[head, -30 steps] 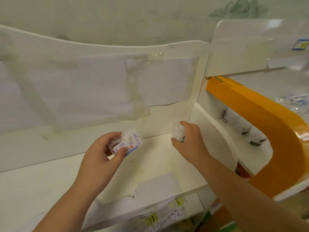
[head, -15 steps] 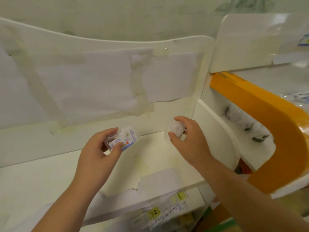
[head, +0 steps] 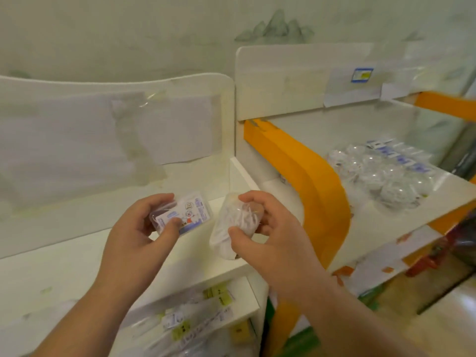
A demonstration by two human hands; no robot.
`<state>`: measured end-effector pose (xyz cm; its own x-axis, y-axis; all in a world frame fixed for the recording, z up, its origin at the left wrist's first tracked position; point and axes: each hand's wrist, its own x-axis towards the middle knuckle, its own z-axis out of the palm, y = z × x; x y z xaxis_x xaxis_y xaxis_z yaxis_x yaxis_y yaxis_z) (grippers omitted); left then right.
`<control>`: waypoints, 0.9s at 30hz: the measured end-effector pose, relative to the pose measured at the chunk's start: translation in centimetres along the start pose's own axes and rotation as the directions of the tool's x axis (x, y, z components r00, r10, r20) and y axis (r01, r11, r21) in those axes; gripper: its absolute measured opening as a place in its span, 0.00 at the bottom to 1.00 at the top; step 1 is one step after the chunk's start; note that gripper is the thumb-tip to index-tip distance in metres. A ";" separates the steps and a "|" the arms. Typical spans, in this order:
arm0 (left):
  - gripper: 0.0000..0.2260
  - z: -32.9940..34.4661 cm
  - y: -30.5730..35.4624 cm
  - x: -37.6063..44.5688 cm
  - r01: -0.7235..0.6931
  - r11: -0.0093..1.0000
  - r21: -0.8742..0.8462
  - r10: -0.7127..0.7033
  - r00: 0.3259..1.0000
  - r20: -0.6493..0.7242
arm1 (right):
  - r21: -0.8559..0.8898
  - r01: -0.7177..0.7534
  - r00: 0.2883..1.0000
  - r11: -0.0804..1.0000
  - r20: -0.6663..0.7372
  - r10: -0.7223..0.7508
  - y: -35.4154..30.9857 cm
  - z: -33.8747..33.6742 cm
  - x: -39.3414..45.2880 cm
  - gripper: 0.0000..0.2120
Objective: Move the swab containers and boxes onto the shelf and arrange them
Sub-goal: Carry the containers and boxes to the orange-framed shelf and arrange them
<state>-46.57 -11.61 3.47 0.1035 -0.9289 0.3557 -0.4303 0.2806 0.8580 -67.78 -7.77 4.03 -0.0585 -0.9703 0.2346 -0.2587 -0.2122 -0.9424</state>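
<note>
My left hand (head: 134,238) grips a small flat clear swab box (head: 185,215) with a blue and white printed label, held just above the white shelf (head: 51,274). My right hand (head: 268,235) is closed on a clear round swab container (head: 231,225) full of white cotton swabs, tilted on its side over the shelf's right end. The two items are side by side, a little apart. On the neighbouring white shelf (head: 360,217) to the right lie several more round swab containers (head: 381,173) and flat swab boxes (head: 396,153).
A white back panel with taped paper (head: 116,135) rises behind the left shelf. An orange curved divider (head: 309,181) separates the two shelf units. Packaged goods with yellow labels (head: 195,320) fill the lower shelf. A blue price tag (head: 362,74) sits on the upper right panel.
The view has swung to the right, revealing the neighbouring shelf. My right hand pulled the round container back from the shelf's far corner toward me and tipped it sideways. My left hand still holds the box.
</note>
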 end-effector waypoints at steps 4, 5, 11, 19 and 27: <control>0.14 3.4 4.0 -3.1 -0.036 0.999 0.007 0.036 0.999 -0.011 | 0.028 0.046 0.998 0.999 0.044 -0.048 -0.2 -5.5 -3.2 0.22; 0.14 4.4 5.1 -4.1 -0.041 0.999 -0.002 0.041 0.999 -0.020 | 0.022 0.048 0.998 0.999 0.047 -0.049 -0.1 -7.3 -3.9 0.22; 0.16 12.1 11.7 -10.0 -0.079 0.995 -0.061 0.080 0.997 0.008 | 0.016 0.011 1.000 1.000 -0.016 -0.010 2.1 -19.2 -6.6 0.21; 0.14 23.8 15.6 -12.7 -0.060 0.998 -0.025 0.062 0.993 0.097 | -0.147 -0.079 0.990 0.986 -0.129 0.060 8.0 -29.2 -6.9 0.24; 0.16 30.8 16.4 -9.1 -0.026 0.999 0.024 0.025 0.999 0.033 | -0.357 -0.064 0.996 0.932 -0.074 0.040 14.1 -29.3 -0.4 0.25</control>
<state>-82.21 -6.05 2.90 0.0630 -0.9290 0.3648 -0.4544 0.2987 0.8392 -99.68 -6.98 -2.39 -0.1403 -0.9666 0.2143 -0.5818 -0.0946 -0.8078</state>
